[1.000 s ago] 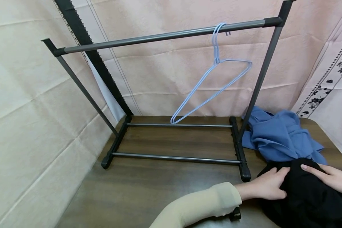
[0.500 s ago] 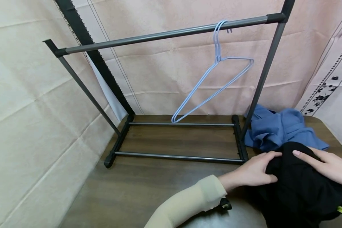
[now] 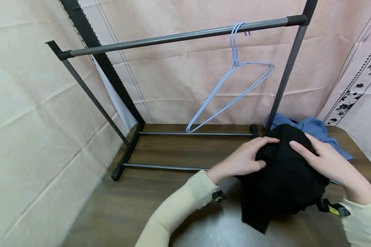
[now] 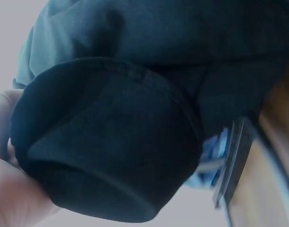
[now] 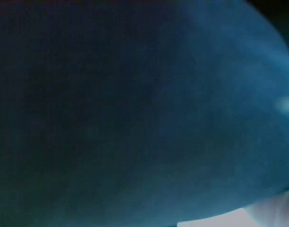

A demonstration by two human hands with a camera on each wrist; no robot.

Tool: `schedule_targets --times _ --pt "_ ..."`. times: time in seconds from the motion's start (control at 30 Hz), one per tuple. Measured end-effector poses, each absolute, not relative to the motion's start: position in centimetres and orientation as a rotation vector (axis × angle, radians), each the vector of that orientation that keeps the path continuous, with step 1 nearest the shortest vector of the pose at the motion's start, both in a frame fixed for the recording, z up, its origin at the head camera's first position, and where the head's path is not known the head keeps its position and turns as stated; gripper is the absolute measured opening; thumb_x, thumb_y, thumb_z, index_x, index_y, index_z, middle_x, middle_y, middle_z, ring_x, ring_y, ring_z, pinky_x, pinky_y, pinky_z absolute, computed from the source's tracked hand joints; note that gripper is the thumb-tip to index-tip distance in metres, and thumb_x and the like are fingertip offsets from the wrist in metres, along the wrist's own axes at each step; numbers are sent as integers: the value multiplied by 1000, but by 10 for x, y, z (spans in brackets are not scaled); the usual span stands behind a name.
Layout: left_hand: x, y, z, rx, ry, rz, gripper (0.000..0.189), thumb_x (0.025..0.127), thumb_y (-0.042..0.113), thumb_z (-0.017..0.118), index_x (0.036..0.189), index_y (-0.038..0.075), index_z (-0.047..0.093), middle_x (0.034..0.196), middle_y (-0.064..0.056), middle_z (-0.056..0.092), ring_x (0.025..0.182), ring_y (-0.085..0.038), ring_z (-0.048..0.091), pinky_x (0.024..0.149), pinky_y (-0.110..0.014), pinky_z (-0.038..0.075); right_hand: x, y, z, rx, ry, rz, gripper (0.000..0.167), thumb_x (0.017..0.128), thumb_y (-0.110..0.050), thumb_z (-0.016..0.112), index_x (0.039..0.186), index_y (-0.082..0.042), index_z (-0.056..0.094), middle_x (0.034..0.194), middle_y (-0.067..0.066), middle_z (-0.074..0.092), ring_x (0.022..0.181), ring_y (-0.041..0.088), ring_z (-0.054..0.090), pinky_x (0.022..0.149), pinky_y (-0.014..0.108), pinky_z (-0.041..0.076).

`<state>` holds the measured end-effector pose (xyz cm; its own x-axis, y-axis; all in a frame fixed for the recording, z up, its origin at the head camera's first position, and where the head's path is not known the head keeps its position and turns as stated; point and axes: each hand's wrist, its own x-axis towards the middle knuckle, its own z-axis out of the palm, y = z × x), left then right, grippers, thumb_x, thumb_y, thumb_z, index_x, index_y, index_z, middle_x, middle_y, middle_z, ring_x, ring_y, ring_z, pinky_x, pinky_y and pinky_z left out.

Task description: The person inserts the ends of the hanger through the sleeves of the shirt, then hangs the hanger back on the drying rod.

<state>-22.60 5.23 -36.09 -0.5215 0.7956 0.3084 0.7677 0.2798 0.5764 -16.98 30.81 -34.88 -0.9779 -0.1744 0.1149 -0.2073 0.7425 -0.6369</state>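
Observation:
A bunched black garment (image 3: 284,181) is held up over the right part of the table, with a loose flap hanging at its lower left. My left hand (image 3: 242,157) grips its left side, thumb below the fingers. On the other side my right hand (image 3: 330,164) holds it, with the thumb lying across the top. In the left wrist view, a round, hemmed opening of the black garment (image 4: 111,142) faces the camera beside my fingers. Dark cloth (image 5: 135,113) fills nearly all of the right wrist view, so the right fingertips are mostly hidden there.
A grey and black clothes rack (image 3: 160,41) stands on the wooden table (image 3: 111,212). Light-blue hangers (image 3: 235,63) hang from its rail, right of the middle. Behind the black garment lies a crumpled blue cloth (image 3: 315,128). Pale fabric (image 3: 173,82) covers the walls.
Both hands have carried the black garment up and to the left, in front of the rack's right foot. It now covers more of the blue cloth, and a lower flap hangs free.

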Motion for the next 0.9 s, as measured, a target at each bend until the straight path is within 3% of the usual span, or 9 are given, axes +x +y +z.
schedule_targets --times 0.27,0.4,0.5,0.63,0.9 --pt "-238 7 -331 1560 2581 1085 70 80 -8 61 145 19 51 134 1 55 116 -3 48 99 -15 36 -184 262 -343 404 -2721 1167 57 107 -35 48 156 -10 31 144 30 45 126 44 46 92 58 35" --pt "-235 -17 -322 1545 2638 1109 72 78 -13 57 142 21 55 130 3 57 110 -5 50 95 -18 38 -187 241 -344 449 -2701 1211 52 105 -37 53 148 -12 37 135 23 53 118 36 52 88 40 41" --pt "-231 -31 -321 1553 2658 1110 74 76 -16 55 139 22 57 128 4 57 106 -7 50 91 -21 40 -189 229 -348 487 -2709 1213 51 102 -38 59 142 -13 39 128 17 55 113 30 53 85 33 41" --pt "-224 -47 -320 1607 2688 1019 74 74 -18 53 137 21 59 124 3 58 101 -11 48 88 -25 40 -189 215 -356 537 -2717 1200 55 98 -40 66 137 -11 39 125 15 54 112 30 53 88 44 42" --pt "-221 -65 -331 1688 2726 849 74 71 -21 50 132 20 64 120 5 61 107 -13 50 94 -27 40 -190 200 -382 650 -2699 1215 57 96 -37 70 134 -6 42 123 13 61 110 27 59 89 50 47"
